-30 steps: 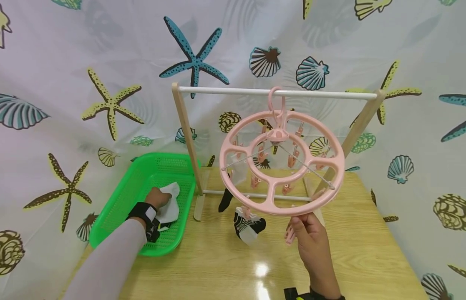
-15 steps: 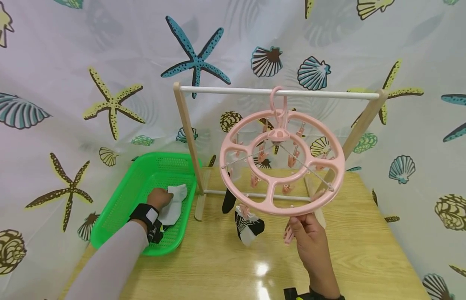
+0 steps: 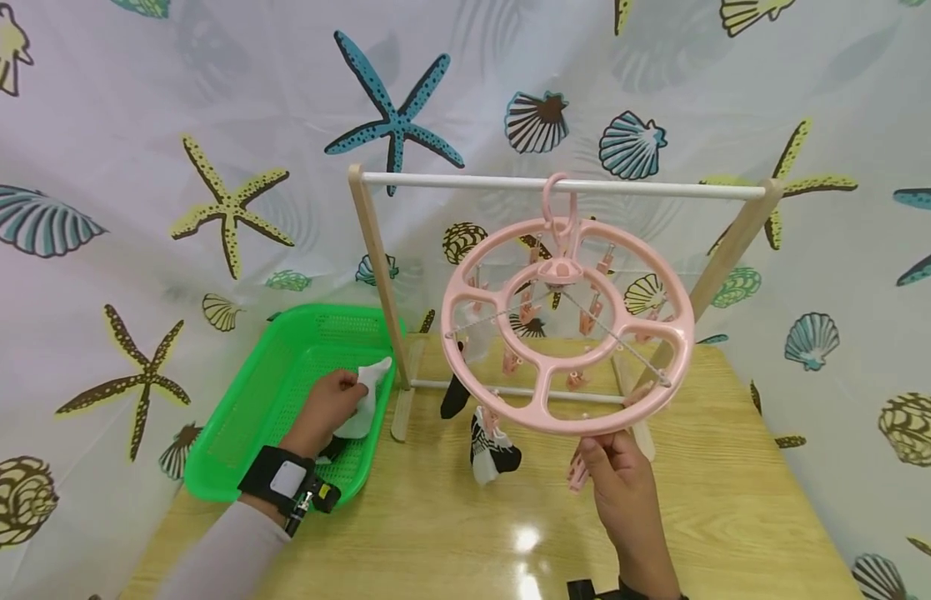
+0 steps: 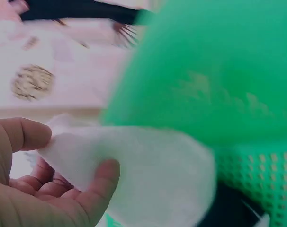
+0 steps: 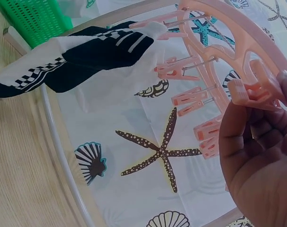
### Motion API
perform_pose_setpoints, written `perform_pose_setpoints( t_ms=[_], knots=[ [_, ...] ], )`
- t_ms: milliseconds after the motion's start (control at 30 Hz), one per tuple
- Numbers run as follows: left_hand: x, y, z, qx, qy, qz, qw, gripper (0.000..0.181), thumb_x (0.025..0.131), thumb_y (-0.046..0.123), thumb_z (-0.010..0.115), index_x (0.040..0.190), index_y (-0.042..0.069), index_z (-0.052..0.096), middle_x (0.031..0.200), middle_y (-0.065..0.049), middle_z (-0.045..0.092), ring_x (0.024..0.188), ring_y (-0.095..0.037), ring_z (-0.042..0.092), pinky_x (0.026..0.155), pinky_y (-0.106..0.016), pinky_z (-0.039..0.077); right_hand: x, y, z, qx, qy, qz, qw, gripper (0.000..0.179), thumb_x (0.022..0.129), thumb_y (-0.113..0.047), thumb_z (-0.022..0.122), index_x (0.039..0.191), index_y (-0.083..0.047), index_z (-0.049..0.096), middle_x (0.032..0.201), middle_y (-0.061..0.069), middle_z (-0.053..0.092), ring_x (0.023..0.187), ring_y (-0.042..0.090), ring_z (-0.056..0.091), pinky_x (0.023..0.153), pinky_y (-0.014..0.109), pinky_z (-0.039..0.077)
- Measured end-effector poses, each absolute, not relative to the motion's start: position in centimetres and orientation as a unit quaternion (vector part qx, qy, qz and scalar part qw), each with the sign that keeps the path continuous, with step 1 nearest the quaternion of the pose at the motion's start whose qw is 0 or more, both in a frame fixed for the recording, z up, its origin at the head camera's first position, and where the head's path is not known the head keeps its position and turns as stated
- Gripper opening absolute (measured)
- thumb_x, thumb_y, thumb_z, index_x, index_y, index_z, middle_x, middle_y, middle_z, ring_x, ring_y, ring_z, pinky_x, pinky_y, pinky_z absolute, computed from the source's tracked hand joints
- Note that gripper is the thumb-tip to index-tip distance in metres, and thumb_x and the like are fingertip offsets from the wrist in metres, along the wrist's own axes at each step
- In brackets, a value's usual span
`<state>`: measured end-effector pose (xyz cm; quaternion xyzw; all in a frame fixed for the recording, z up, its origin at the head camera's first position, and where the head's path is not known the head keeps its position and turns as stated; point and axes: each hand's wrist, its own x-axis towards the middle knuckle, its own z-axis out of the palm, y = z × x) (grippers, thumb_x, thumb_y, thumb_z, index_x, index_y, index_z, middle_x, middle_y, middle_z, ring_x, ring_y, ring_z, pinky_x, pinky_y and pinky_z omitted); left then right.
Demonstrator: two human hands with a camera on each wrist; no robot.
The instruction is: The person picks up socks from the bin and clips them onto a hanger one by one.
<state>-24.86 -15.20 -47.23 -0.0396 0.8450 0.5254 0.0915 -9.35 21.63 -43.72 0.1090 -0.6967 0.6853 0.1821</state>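
Observation:
My left hand (image 3: pixel 332 410) is over the green basket (image 3: pixel 228 412) and pinches a white sock (image 3: pixel 362 417) between thumb and fingers. In the left wrist view the sock (image 4: pixel 157 175) spreads out flat from the fingertips. At the near rim of a round pink drying hanger (image 3: pixel 542 412), my right hand (image 3: pixel 623 487) grips a pink clothespin (image 3: pixel 578 473). The right wrist view shows the same clothespin (image 5: pixel 243 93) between thumb and fingers. Left of it, a black-and-white sock (image 3: pixel 493 450) dangles from another clip, with a black sock (image 3: pixel 455 397) behind.
The hanger hooks over the white bar (image 3: pixel 465 181) of a wooden-legged rack (image 3: pixel 378 267) on the wood-grain table (image 3: pixel 735 475). Several free clips (image 5: pixel 188 97) hang under the rings. Dark cloth (image 4: pixel 233 208) lies in the basket. A patterned curtain (image 3: pixel 135 108) surrounds the table.
My left hand has risen and drawn the white sock up and slightly right in the basket. The hanging black-and-white sock has turned a little. My right hand keeps its place.

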Motion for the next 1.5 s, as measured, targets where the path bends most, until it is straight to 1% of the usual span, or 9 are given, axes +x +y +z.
perform_pose_setpoints(
  t_ms=[200,333,533,667,833,967,1233,1400,1500],
  knots=[
    [-22.5,-13.8,-44.9,0.011,0.830,0.554,0.069,0.032,0.102,0.018,0.056,0.128,-0.002,0.055,0.110,-0.016,0.062,0.095,-0.033,0.057,0.076,-0.040,0.047,-9.3,21.6,-43.7,0.099,-0.697,0.686,0.184,0.009,0.101,0.005,0.049,0.095,0.008,0.053,0.076,0.012,0.056,0.064,0.013,0.060,0.055,0.024,0.051],
    [-20.7,-12.9,-43.5,0.042,0.844,0.534,0.029,0.029,0.100,0.023,0.062,0.118,0.001,0.064,0.099,-0.012,0.065,0.084,-0.028,0.058,0.068,-0.035,0.046,-9.2,21.5,-43.6,0.099,-0.688,0.695,0.186,0.009,0.101,0.005,0.049,0.096,0.009,0.054,0.077,0.011,0.057,0.063,0.014,0.060,0.054,0.024,0.051],
    [-16.9,-10.1,-42.6,0.083,0.842,0.532,-0.010,0.016,0.096,0.017,0.067,0.105,0.004,0.067,0.090,-0.006,0.065,0.072,-0.016,0.054,0.061,-0.028,0.045,-9.3,21.3,-43.6,0.104,-0.683,0.696,0.197,0.008,0.101,0.006,0.049,0.096,0.009,0.054,0.077,0.012,0.057,0.063,0.015,0.060,0.054,0.024,0.051],
    [-14.2,-7.5,-43.3,0.125,0.819,0.561,-0.004,0.006,0.093,0.010,0.070,0.097,0.007,0.067,0.085,-0.002,0.066,0.071,-0.012,0.056,0.061,-0.024,0.048,-9.6,21.0,-43.5,0.110,-0.683,0.694,0.200,0.008,0.101,0.006,0.049,0.096,0.007,0.055,0.075,0.013,0.056,0.062,0.015,0.060,0.053,0.024,0.050],
    [-11.5,-4.5,-44.2,0.180,0.789,0.587,0.036,0.006,0.094,0.014,0.070,0.097,0.009,0.069,0.092,-0.001,0.069,0.078,-0.011,0.063,0.067,-0.025,0.054,-9.6,20.7,-43.7,0.123,-0.664,0.706,0.212,0.014,0.099,0.010,0.048,0.094,0.003,0.058,0.074,0.012,0.057,0.060,0.014,0.060,0.052,0.024,0.050],
    [-10.5,-2.6,-45.0,0.209,0.784,0.583,0.046,0.008,0.096,0.019,0.067,0.100,0.012,0.071,0.096,0.001,0.070,0.084,-0.011,0.066,0.070,-0.027,0.055,-9.5,20.4,-43.6,0.114,-0.657,0.712,0.220,0.016,0.098,0.014,0.047,0.092,0.004,0.058,0.074,0.011,0.056,0.059,0.014,0.059,0.052,0.023,0.050],
    [-10.0,0.3,-45.6,0.212,0.781,0.587,0.014,0.009,0.096,0.019,0.068,0.098,0.012,0.072,0.096,-0.002,0.068,0.088,-0.013,0.065,0.072,-0.027,0.055,-9.3,20.1,-43.5,0.110,-0.657,0.705,0.242,0.007,0.097,0.013,0.050,0.092,0.012,0.054,0.074,0.010,0.058,0.061,0.013,0.059,0.054,0.022,0.050],
    [-9.8,2.0,-45.9,0.197,0.750,0.631,0.017,0.009,0.095,0.017,0.068,0.096,0.010,0.073,0.096,-0.005,0.069,0.084,-0.015,0.067,0.070,-0.026,0.056,-9.3,20.1,-43.7,0.126,-0.650,0.710,0.240,0.007,0.097,0.013,0.049,0.092,0.015,0.053,0.074,0.010,0.059,0.062,0.013,0.059,0.054,0.023,0.050],
    [-9.7,2.8,-45.7,0.193,0.743,0.641,0.014,0.009,0.095,0.018,0.069,0.094,0.010,0.073,0.090,-0.003,0.070,0.077,-0.011,0.066,0.066,-0.025,0.055,-9.3,20.1,-43.8,0.134,-0.647,0.714,0.233,0.007,0.097,0.014,0.048,0.092,0.016,0.052,0.074,0.010,0.059,0.062,0.014,0.059,0.054,0.023,0.050]
  ],
)
